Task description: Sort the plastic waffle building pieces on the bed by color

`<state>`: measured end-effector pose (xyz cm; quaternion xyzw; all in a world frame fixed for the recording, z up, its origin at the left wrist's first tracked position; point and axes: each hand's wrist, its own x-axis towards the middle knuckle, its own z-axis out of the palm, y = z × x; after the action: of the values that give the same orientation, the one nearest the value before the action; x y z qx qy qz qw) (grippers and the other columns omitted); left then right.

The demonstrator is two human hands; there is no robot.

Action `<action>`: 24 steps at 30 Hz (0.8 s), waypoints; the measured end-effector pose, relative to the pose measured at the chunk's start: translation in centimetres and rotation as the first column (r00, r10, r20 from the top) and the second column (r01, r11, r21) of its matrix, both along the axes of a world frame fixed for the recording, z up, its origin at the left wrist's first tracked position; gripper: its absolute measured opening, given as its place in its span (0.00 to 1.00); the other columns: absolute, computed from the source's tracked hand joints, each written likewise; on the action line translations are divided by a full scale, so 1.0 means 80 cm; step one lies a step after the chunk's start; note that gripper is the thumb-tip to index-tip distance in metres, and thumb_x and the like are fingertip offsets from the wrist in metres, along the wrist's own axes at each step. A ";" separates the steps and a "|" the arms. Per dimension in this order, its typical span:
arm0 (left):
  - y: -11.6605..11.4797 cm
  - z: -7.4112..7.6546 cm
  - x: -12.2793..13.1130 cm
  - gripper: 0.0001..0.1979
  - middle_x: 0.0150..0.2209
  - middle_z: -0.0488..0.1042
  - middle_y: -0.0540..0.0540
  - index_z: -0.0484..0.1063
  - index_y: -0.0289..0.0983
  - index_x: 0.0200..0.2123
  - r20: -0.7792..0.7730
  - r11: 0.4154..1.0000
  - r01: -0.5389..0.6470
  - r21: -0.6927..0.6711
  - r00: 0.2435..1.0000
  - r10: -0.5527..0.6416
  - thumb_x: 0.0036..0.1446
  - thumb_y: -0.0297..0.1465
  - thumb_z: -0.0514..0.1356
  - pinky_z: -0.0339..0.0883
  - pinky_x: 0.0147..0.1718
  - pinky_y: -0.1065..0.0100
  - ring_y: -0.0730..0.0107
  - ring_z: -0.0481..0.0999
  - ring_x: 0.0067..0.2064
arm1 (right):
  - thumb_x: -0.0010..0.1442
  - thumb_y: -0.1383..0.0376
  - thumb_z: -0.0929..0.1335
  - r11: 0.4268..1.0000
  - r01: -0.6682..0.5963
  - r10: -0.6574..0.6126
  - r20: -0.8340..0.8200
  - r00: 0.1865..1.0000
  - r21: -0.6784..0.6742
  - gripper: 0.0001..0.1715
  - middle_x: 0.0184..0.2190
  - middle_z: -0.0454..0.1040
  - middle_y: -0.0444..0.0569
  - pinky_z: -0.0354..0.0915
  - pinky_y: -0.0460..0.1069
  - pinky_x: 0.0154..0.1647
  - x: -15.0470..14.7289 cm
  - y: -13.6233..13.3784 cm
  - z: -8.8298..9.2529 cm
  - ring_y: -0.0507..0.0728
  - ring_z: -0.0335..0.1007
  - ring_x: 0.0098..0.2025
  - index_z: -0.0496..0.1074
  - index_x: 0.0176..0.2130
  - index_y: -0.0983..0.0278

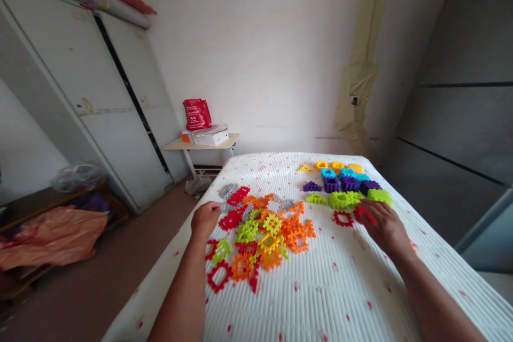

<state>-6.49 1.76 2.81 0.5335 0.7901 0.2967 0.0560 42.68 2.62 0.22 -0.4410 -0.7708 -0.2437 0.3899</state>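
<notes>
Red toothed plastic piece (358,215), pinched under our right fingers (373,210), likely wants laying down; left fingers (210,208), we can't tell.

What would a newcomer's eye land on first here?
Probably the jumbled pile of bright pieces on the white cover, beside the left hand. Next, the orderly color rows at the cover's right side, with the right hand at a red piece by the green row. Behind, a red bag stands out at the small table.
</notes>
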 end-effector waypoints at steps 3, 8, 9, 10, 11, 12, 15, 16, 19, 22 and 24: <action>-0.007 -0.014 0.005 0.13 0.39 0.79 0.46 0.76 0.40 0.38 -0.036 0.999 -0.013 -0.046 0.999 0.012 0.50 0.32 0.56 0.64 0.39 0.70 0.65 0.76 0.41 | 0.61 0.62 0.62 1.000 -0.002 0.002 0.008 1.000 -0.020 0.14 0.37 0.76 0.54 0.66 0.55 0.41 -0.002 0.000 -0.003 0.59 0.70 0.39 0.74 0.39 0.65; 0.000 -0.016 0.025 0.18 0.47 0.74 0.41 0.73 0.40 0.46 -0.111 0.994 -0.078 -0.076 0.991 0.069 0.53 0.32 0.52 0.62 0.43 0.61 0.54 0.70 0.50 | 0.61 0.62 0.62 1.000 -0.014 0.014 0.037 0.999 -0.007 0.14 0.37 0.76 0.54 0.67 0.55 0.42 -0.006 -0.001 -0.003 0.59 0.71 0.39 0.74 0.38 0.65; 0.001 -0.015 0.027 0.17 0.47 0.74 0.41 0.73 0.40 0.45 -0.117 0.994 -0.076 -0.084 0.991 0.066 0.53 0.32 0.52 0.61 0.43 0.60 0.54 0.70 0.50 | 0.61 0.62 0.62 1.000 -0.014 0.014 0.034 0.999 0.002 0.14 0.36 0.76 0.54 0.67 0.55 0.42 -0.007 -0.002 -0.002 0.59 0.71 0.39 0.74 0.38 0.65; 0.001 -0.014 0.029 0.17 0.47 0.75 0.42 0.73 0.40 0.44 -0.120 0.993 -0.070 -0.095 0.991 0.059 0.53 0.31 0.51 0.61 0.43 0.60 0.55 0.70 0.50 | 0.61 0.62 0.62 1.000 -0.015 0.015 0.031 0.999 0.008 0.14 0.36 0.76 0.54 0.67 0.55 0.42 -0.007 -0.003 -0.001 0.59 0.71 0.38 0.74 0.38 0.66; -0.001 -0.013 0.031 0.16 0.46 0.75 0.43 0.74 0.41 0.42 -0.120 0.992 -0.061 -0.106 0.992 0.048 0.53 0.30 0.51 0.61 0.43 0.61 0.56 0.70 0.49 | 0.61 0.62 0.62 1.000 -0.016 0.016 0.028 0.999 0.011 0.14 0.36 0.76 0.54 0.67 0.55 0.41 -0.008 -0.003 0.000 0.59 0.71 0.38 0.74 0.37 0.66; -0.003 -0.012 0.032 0.15 0.44 0.76 0.44 0.75 0.42 0.40 -0.117 0.992 -0.049 -0.119 0.992 0.035 0.53 0.30 0.51 0.61 0.42 0.62 0.57 0.71 0.48 | 0.61 0.62 0.62 1.000 -0.018 0.018 0.027 0.999 0.010 0.13 0.36 0.76 0.54 0.67 0.55 0.41 -0.008 -0.004 0.001 0.59 0.71 0.38 0.74 0.37 0.66; -0.013 -0.011 0.032 0.11 0.41 0.77 0.48 0.75 0.44 0.35 -0.101 0.987 0.011 -0.160 0.995 -0.028 0.49 0.32 0.55 0.62 0.41 0.64 0.60 0.72 0.46 | 0.61 0.62 0.62 1.000 -0.022 0.022 0.017 1.000 -0.004 0.13 0.36 0.76 0.54 0.67 0.55 0.41 -0.007 -0.003 -0.001 0.59 0.71 0.38 0.74 0.37 0.66; -0.016 -0.011 0.032 0.10 0.41 0.76 0.49 0.75 0.44 0.35 -0.094 0.984 0.037 -0.172 0.994 -0.054 0.47 0.33 0.58 0.62 0.41 0.65 0.60 0.72 0.46 | 0.61 0.62 0.62 1.000 -0.021 0.021 0.013 1.000 -0.009 0.13 0.36 0.76 0.54 0.67 0.55 0.41 -0.006 -0.003 -0.002 0.59 0.71 0.38 0.74 0.38 0.65; -0.021 -0.014 0.031 0.15 0.42 0.75 0.48 0.75 0.44 0.35 -0.074 0.976 0.105 -0.191 0.990 -0.121 0.38 0.34 0.64 0.62 0.41 0.66 0.59 0.71 0.46 | 0.61 0.63 0.62 1.000 -0.019 0.019 0.004 1.000 -0.011 0.13 0.36 0.76 0.53 0.67 0.54 0.41 -0.006 -0.002 -0.004 0.59 0.71 0.38 0.73 0.38 0.65; -0.021 -0.017 0.029 0.15 0.42 0.75 0.47 0.76 0.42 0.35 -0.055 0.976 0.136 -0.169 0.988 -0.147 0.38 0.33 0.64 0.61 0.43 0.67 0.60 0.71 0.46 | 0.61 0.62 0.62 1.000 -0.014 0.014 -0.001 1.000 -0.012 0.12 0.36 0.76 0.53 0.67 0.54 0.41 -0.007 -0.003 -0.003 0.59 0.71 0.38 0.73 0.37 0.65; -0.020 -0.018 0.027 0.12 0.41 0.76 0.46 0.76 0.41 0.33 -0.035 0.980 0.145 -0.138 0.988 -0.151 0.41 0.33 0.62 0.61 0.44 0.66 0.61 0.72 0.45 | 0.61 0.62 0.62 1.000 -0.009 0.009 -0.013 1.000 -0.015 0.13 0.35 0.76 0.53 0.68 0.54 0.40 -0.009 -0.004 -0.001 0.59 0.71 0.38 0.73 0.37 0.64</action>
<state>-4.33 0.14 1.36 0.5922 0.7676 0.2253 0.0961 41.98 2.29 0.12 -0.4422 -0.7721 -0.2333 0.3923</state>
